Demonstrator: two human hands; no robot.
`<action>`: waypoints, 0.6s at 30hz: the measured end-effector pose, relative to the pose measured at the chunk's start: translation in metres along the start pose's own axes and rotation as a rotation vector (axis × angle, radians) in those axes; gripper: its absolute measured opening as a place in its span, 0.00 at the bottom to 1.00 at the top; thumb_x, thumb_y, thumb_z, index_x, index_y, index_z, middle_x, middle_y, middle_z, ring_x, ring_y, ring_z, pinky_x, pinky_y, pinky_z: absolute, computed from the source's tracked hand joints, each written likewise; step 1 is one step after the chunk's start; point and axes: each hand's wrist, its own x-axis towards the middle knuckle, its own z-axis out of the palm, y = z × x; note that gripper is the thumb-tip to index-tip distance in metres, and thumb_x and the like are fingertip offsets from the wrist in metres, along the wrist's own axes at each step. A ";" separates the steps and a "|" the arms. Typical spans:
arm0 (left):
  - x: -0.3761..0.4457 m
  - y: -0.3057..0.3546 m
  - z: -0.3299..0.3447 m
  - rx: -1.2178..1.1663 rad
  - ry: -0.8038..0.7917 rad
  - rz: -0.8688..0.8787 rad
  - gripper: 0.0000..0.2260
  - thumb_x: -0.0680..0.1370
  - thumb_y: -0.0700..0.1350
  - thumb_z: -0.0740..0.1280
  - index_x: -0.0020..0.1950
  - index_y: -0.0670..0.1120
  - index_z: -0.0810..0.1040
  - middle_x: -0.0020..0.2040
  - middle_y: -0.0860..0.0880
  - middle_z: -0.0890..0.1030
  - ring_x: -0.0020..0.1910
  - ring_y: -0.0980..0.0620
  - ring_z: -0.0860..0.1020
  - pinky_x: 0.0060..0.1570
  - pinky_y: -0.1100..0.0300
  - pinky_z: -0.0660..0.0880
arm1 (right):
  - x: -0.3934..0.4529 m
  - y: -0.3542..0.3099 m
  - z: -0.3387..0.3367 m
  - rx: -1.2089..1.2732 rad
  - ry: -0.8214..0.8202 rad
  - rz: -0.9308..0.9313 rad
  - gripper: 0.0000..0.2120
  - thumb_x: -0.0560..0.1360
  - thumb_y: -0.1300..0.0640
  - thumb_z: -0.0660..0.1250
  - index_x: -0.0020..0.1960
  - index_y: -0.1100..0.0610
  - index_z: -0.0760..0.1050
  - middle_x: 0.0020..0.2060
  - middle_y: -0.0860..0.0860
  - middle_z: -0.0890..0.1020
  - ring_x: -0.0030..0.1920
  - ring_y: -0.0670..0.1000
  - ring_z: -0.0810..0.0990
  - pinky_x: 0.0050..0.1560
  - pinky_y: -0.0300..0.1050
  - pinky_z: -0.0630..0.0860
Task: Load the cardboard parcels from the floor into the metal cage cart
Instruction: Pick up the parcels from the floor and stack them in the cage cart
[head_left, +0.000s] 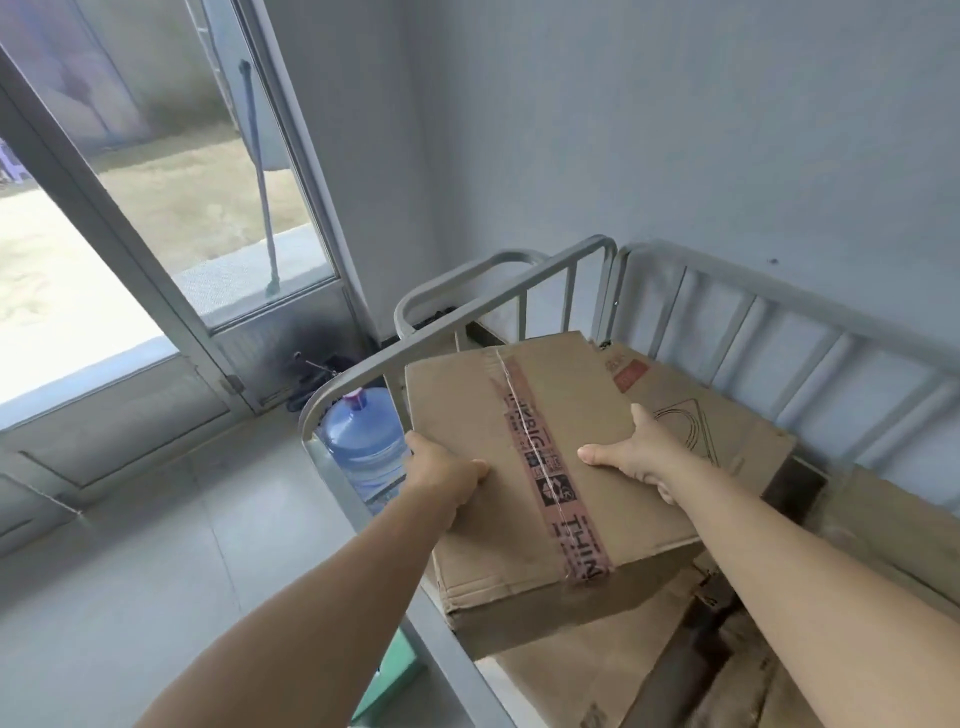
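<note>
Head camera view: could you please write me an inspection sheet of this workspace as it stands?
Surface: pale tiled floor, bare where it shows.
Job's things: taped cardboard parcel held over the metal cage cart; other cardboard parcels already lie inside the cart.
Clutter: blue water bottle on the floor beyond the cart's rail; a green object low beside the cart, unclear what.
Hands: left hand grips the parcel's left edge; right hand grips its right side, thumb on top.
Cables: dark tangle in the corner, unclear.
Surroundings: grey wall, glass door to a yard.
</note>
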 end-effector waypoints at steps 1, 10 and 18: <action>0.005 -0.004 0.004 0.021 -0.006 -0.021 0.32 0.71 0.46 0.74 0.67 0.44 0.58 0.62 0.40 0.72 0.47 0.45 0.75 0.40 0.54 0.71 | 0.007 0.003 0.004 -0.010 -0.014 0.015 0.53 0.67 0.51 0.78 0.79 0.54 0.47 0.74 0.53 0.64 0.71 0.56 0.66 0.65 0.50 0.67; 0.063 -0.038 0.039 0.223 0.014 -0.248 0.55 0.67 0.51 0.76 0.77 0.41 0.39 0.73 0.39 0.60 0.67 0.38 0.70 0.66 0.44 0.69 | 0.067 0.035 0.056 -0.104 -0.102 0.114 0.57 0.61 0.44 0.80 0.79 0.49 0.50 0.72 0.52 0.68 0.69 0.56 0.69 0.66 0.57 0.70; 0.109 -0.037 0.074 0.464 0.027 -0.335 0.50 0.73 0.53 0.72 0.77 0.38 0.39 0.76 0.38 0.54 0.73 0.39 0.59 0.70 0.48 0.60 | 0.121 0.056 0.085 -0.163 -0.085 0.117 0.51 0.62 0.44 0.79 0.77 0.50 0.55 0.71 0.54 0.68 0.68 0.57 0.70 0.65 0.60 0.71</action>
